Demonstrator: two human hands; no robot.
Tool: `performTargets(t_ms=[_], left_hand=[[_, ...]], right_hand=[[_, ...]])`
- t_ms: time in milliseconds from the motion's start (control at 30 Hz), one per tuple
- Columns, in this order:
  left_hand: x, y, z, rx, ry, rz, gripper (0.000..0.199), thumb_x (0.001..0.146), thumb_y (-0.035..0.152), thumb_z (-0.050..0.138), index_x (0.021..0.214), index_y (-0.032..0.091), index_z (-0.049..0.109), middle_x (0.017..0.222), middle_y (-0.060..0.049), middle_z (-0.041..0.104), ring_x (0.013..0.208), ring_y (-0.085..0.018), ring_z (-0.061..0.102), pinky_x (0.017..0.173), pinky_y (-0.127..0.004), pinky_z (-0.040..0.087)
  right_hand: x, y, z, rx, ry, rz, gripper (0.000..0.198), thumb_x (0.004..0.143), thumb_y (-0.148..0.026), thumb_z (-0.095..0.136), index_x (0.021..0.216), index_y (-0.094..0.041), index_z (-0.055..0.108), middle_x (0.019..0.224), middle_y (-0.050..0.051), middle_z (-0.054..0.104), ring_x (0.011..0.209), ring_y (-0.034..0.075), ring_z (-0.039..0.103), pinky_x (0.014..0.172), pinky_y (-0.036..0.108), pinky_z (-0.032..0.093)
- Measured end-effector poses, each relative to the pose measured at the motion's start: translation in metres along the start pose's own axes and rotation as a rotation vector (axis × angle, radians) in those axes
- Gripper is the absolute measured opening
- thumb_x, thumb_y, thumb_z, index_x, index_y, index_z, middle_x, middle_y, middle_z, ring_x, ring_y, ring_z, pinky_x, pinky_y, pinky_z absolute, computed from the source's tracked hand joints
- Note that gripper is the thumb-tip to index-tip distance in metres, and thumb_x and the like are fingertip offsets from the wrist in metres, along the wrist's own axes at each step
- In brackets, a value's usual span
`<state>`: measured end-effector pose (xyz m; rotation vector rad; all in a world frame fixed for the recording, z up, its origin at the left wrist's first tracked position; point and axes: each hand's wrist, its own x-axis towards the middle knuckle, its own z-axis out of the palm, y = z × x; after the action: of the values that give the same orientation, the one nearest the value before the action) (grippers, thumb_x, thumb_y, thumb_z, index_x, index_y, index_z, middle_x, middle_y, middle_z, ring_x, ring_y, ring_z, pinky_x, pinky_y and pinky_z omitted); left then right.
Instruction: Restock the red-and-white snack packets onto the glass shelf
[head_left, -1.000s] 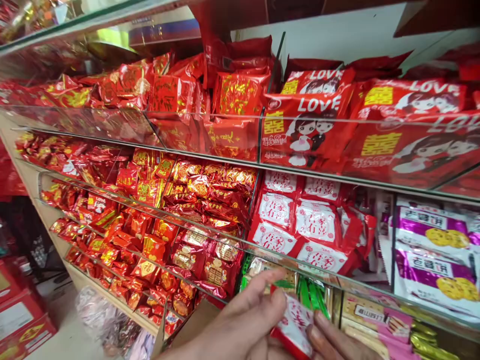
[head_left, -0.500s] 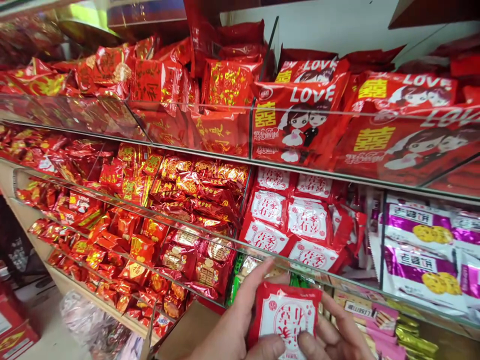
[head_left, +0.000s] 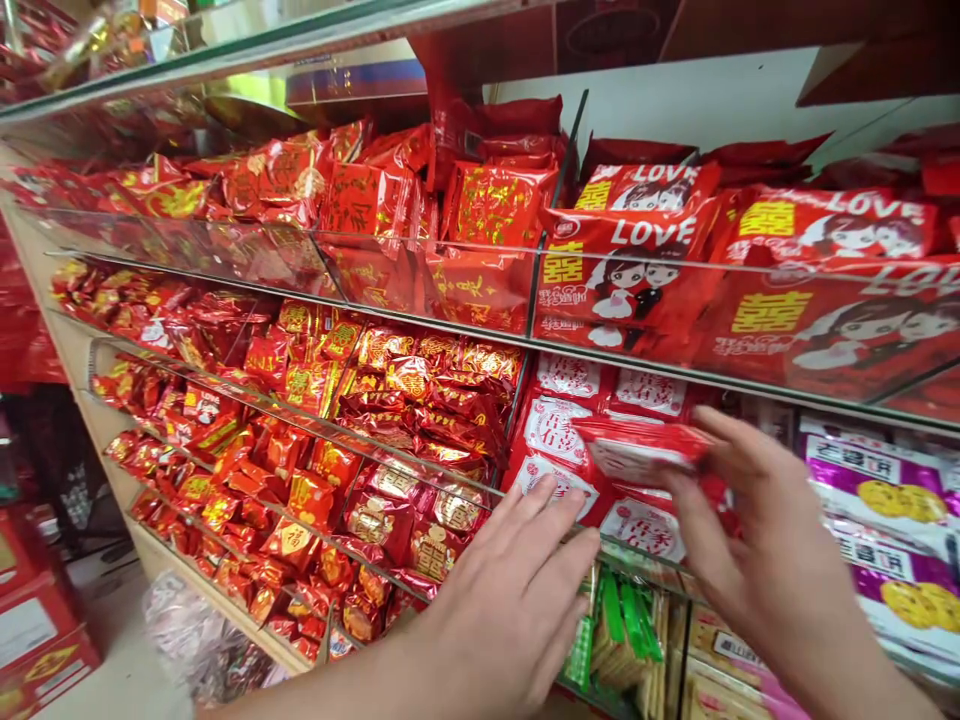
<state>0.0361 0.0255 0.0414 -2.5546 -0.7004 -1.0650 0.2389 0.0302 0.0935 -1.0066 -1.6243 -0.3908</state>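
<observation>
My right hand [head_left: 757, 540] holds a red snack packet with a white round label [head_left: 637, 447], lying flat, over the stack of the same red-and-white packets [head_left: 562, 425] in the middle shelf bin. My left hand [head_left: 510, 590] is open, fingers spread, just below that bin's glass front edge [head_left: 480, 490], holding nothing.
Glass-fronted shelves hold red foil sweets [head_left: 300, 450] at left, big red "LOVE" bags [head_left: 645, 260] above, purple biscuit packs [head_left: 877, 500] at right and green packets [head_left: 622, 620] below. Red cartons [head_left: 37, 620] stand on the floor at lower left.
The packet, held low in both hands before, has gone up with my right hand to the red-and-white stack. My left hand has let go and opened.
</observation>
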Motion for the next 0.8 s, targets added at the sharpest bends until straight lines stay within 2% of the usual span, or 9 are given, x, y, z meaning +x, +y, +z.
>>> performTargets(t_ms=[67,100,167,267,367,433,567,667,800], left_hand=[[0.010,0.000,0.002,0.149,-0.124,-0.037,0.047,0.091,0.029,0.043,0.133,0.008,0.039,0.144,-0.015,0.037,0.136,-0.031,0.024,0.110,-0.048,0.028],[0.014,0.000,0.004,0.204,-0.156,-0.065,0.052,0.092,0.037,0.041,0.135,0.007,0.037,0.145,-0.016,0.035,0.136,-0.033,0.023,0.110,-0.049,0.029],[0.021,0.002,0.010,0.294,-0.190,-0.125,0.062,0.090,0.048,0.039,0.136,0.005,0.036,0.145,-0.019,0.033,0.135,-0.036,0.023,0.109,-0.049,0.029],[0.026,0.005,0.015,0.379,-0.216,-0.184,0.069,0.089,0.055,0.036,0.134,0.003,0.040,0.143,-0.023,0.034,0.133,-0.037,0.028,0.107,-0.048,0.031],[0.031,0.009,0.012,0.426,-0.251,-0.225,0.070,0.087,0.057,0.036,0.130,0.003,0.044,0.139,-0.025,0.039,0.128,-0.038,0.036,0.104,-0.050,0.033],[0.035,0.010,0.009,0.445,-0.268,-0.242,0.069,0.087,0.057,0.038,0.130,0.003,0.045,0.138,-0.024,0.042,0.127,-0.037,0.039,0.101,-0.050,0.036],[0.043,0.010,0.009,0.485,-0.250,-0.262,0.073,0.088,0.057,0.034,0.137,0.004,0.035,0.144,-0.021,0.034,0.131,-0.034,0.034,0.100,-0.050,0.035],[0.044,0.009,0.013,0.511,-0.260,-0.303,0.074,0.088,0.059,0.035,0.139,0.005,0.032,0.145,-0.020,0.033,0.131,-0.032,0.033,0.101,-0.052,0.033],[0.044,0.009,0.017,0.515,-0.270,-0.331,0.072,0.085,0.057,0.044,0.139,0.009,0.034,0.144,-0.019,0.035,0.130,-0.032,0.035,0.099,-0.050,0.035]], right_hand=[[0.023,0.006,0.009,-0.125,-0.151,-0.305,0.033,0.088,-0.018,0.044,0.121,-0.015,0.049,0.102,0.012,0.062,0.091,0.022,0.060,0.081,0.039,0.051],[0.033,0.007,0.015,-0.167,-0.221,-0.394,0.032,0.088,-0.014,0.041,0.118,-0.013,0.051,0.101,0.013,0.063,0.090,0.022,0.059,0.079,0.039,0.052],[0.049,0.008,0.027,-0.184,-0.340,-0.477,0.033,0.087,-0.009,0.038,0.116,-0.009,0.055,0.101,0.014,0.065,0.089,0.023,0.061,0.077,0.039,0.053],[0.068,0.011,0.042,-0.192,-0.524,-0.408,0.035,0.085,-0.007,0.042,0.115,-0.008,0.059,0.109,0.013,0.065,0.096,0.024,0.063,0.084,0.037,0.053],[0.080,0.013,0.054,-0.209,-0.638,-0.297,0.030,0.084,-0.007,0.048,0.110,-0.010,0.063,0.104,0.012,0.066,0.095,0.024,0.064,0.084,0.034,0.054],[0.084,0.012,0.062,-0.199,-0.640,-0.287,0.028,0.084,-0.009,0.051,0.108,-0.012,0.064,0.102,0.009,0.068,0.094,0.022,0.065,0.083,0.032,0.054],[0.081,0.012,0.069,-0.168,-0.621,-0.331,0.026,0.082,-0.009,0.055,0.106,-0.016,0.064,0.104,0.003,0.068,0.095,0.016,0.064,0.086,0.027,0.052],[0.074,0.019,0.062,-0.189,-0.579,-0.377,0.025,0.083,-0.013,0.055,0.107,-0.010,0.063,0.107,0.009,0.066,0.098,0.021,0.062,0.088,0.033,0.050],[0.059,0.032,0.047,-0.241,-0.552,-0.406,0.027,0.083,-0.017,0.055,0.108,-0.007,0.061,0.101,0.014,0.066,0.090,0.026,0.061,0.081,0.041,0.051]])
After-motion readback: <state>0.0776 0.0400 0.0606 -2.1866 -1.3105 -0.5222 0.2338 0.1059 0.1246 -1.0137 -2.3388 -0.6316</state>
